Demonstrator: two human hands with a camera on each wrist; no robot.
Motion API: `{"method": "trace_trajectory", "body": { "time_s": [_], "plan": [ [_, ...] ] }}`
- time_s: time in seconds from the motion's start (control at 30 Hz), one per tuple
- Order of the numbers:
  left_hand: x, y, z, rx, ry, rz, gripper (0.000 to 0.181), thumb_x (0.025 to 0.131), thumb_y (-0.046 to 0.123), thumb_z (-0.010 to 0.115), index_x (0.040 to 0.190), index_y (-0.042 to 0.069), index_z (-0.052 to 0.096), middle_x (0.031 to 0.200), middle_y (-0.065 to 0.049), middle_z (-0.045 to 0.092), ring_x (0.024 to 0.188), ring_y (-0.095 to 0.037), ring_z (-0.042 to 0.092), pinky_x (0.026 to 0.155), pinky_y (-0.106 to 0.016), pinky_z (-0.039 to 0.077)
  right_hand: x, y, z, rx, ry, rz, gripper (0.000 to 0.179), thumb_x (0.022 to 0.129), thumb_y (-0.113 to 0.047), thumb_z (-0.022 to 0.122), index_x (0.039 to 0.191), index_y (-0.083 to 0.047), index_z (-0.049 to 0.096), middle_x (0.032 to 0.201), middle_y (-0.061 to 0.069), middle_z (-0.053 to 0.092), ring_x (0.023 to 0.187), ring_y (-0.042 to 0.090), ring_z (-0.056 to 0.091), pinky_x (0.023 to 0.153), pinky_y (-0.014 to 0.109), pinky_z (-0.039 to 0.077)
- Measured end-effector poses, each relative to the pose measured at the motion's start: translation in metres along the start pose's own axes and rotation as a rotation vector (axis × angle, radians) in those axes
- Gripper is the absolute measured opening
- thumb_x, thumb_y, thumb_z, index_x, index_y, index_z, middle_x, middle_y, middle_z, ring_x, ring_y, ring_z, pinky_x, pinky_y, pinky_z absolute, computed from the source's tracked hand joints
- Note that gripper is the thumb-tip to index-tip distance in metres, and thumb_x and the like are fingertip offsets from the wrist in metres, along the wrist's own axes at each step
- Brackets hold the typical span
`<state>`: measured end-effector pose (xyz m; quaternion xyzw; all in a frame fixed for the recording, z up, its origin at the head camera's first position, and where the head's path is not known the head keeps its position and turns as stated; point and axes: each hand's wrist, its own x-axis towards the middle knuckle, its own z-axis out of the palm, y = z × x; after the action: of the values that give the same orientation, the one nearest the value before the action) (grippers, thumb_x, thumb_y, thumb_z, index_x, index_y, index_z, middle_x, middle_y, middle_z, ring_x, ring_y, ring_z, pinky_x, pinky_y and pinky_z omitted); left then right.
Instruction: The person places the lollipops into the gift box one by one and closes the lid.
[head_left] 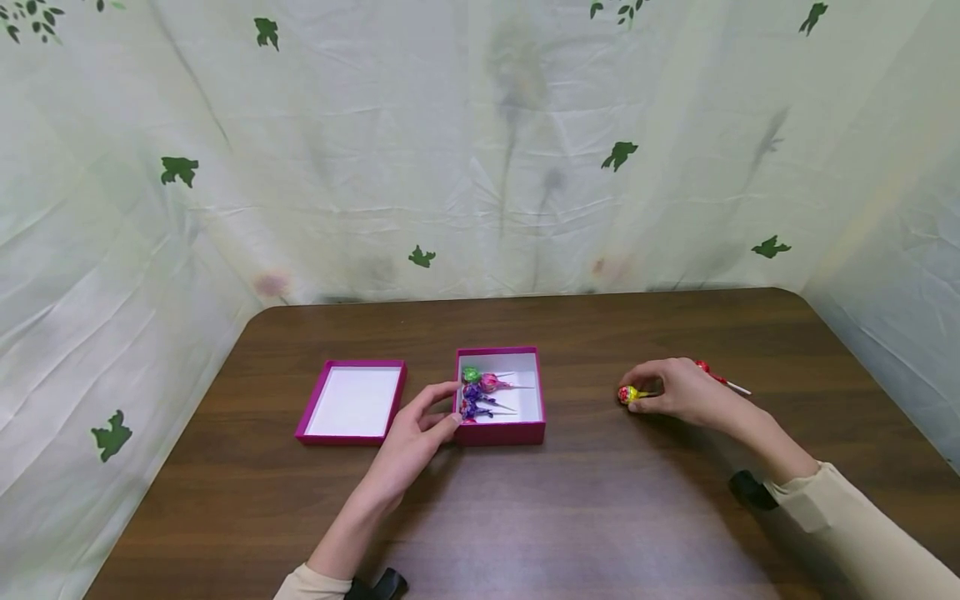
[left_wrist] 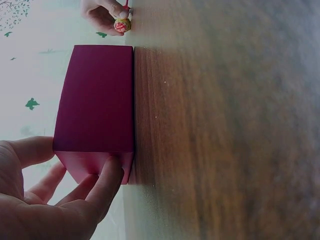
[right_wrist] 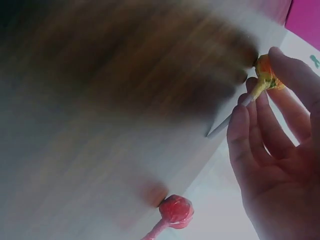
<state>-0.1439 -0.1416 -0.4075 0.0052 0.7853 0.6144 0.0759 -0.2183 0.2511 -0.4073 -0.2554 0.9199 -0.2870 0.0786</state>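
My left hand (head_left: 417,433) is at the left side of a magenta box (head_left: 500,433). In the left wrist view its fairly straight fingers rest against the box's end wall, one fingertip up at the rim. Inside the white-lined box lie several wrapped lollipops: a green one (head_left: 471,374), a pink one (head_left: 491,382) and purple ones (head_left: 472,394), sticks pointing right. Farther right, my right hand (head_left: 678,390) pinches a lollipop with a yellow and red wrapper (head_left: 627,394), low over the table. The right wrist view shows its stick (right_wrist: 220,126) passing by the fingertips.
A red lollipop (right_wrist: 176,211) lies on the table just beyond my right hand, partly hidden in the head view. The box lid (head_left: 352,400), white inside with magenta edges, lies left of the box. A pale leaf-patterned curtain (head_left: 480,167) hangs behind the brown wooden table (head_left: 570,517).
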Motion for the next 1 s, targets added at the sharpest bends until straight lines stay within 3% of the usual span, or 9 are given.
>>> {"method": "trace_trajectory", "body": {
  "time_s": [0.27, 0.67, 1.0],
  "plan": [
    [0.0, 0.002, 0.0, -0.011, -0.001, -0.005, 0.044, 0.096, 0.018, 0.064, 0.139, 0.019, 0.054, 0.144, -0.004, 0.048, 0.117, -0.029, 0.058, 0.092, -0.044, 0.051, 0.0, -0.007, 0.001, 0.011, 0.073, -0.038, 0.019, 0.086, -0.021, 0.078, 0.103, -0.024, 0.071, 0.091, -0.013, 0.065, 0.078, 0.01, 0.06, 0.068, 0.027, 0.049],
    [0.0, 0.001, 0.001, -0.015, -0.001, -0.004, 0.044, 0.096, 0.018, 0.063, 0.139, 0.018, 0.054, 0.144, -0.005, 0.048, 0.116, -0.028, 0.059, 0.092, -0.044, 0.052, 0.005, -0.037, 0.003, 0.04, 0.224, -0.079, 0.025, 0.085, -0.017, 0.078, 0.106, -0.026, 0.068, 0.09, -0.012, 0.065, 0.077, 0.01, 0.06, 0.068, 0.029, 0.052],
    [0.0, 0.002, 0.001, -0.013, 0.001, -0.016, 0.045, 0.096, 0.018, 0.063, 0.14, 0.02, 0.053, 0.146, -0.006, 0.045, 0.118, -0.03, 0.057, 0.092, -0.044, 0.052, 0.01, -0.053, 0.01, 0.123, 0.323, -0.201, 0.03, 0.083, -0.011, 0.079, 0.109, -0.021, 0.069, 0.091, -0.011, 0.066, 0.074, 0.011, 0.059, 0.065, 0.028, 0.052]
  ]
}}
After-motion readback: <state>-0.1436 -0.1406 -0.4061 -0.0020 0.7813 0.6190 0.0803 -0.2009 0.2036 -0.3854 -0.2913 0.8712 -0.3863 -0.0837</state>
